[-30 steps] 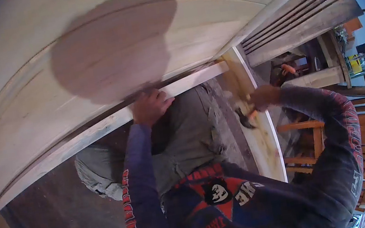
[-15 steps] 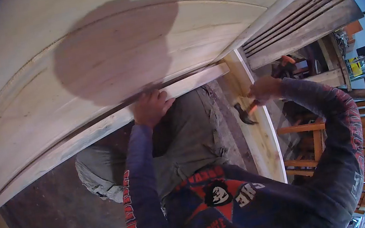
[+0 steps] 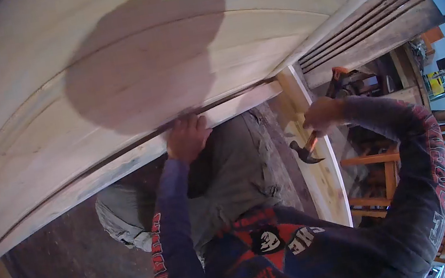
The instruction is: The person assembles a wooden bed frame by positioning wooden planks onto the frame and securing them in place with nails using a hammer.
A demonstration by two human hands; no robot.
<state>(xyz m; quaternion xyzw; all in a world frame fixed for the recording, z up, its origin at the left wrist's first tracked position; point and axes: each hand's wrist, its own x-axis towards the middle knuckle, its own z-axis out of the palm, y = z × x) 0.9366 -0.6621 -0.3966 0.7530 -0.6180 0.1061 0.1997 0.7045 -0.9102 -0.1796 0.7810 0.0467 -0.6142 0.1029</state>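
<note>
My left hand (image 3: 186,139) is closed over a pale wooden strip (image 3: 122,161), with the fingertips curled at its upper edge. The strip runs along the lower edge of a large light wood panel (image 3: 251,25), and a dark gap shows between the two. Over at the right, my right hand (image 3: 325,114) grips a claw hammer (image 3: 312,144) by its orange and black handle. The dark hammer head (image 3: 307,153) hangs beside a light side board (image 3: 321,182), apart from the strip.
A dark cloth-like surface (image 3: 81,269) lies below the strip at left. Beyond the side board stand wooden chair frames (image 3: 369,160) and stacked planks (image 3: 373,30). My head's shadow falls across the panel. My bent leg (image 3: 227,167) is under the strip.
The hammer has swung, its head now a little lower and further right, with the handle steeper. My left hand stays on the strip.
</note>
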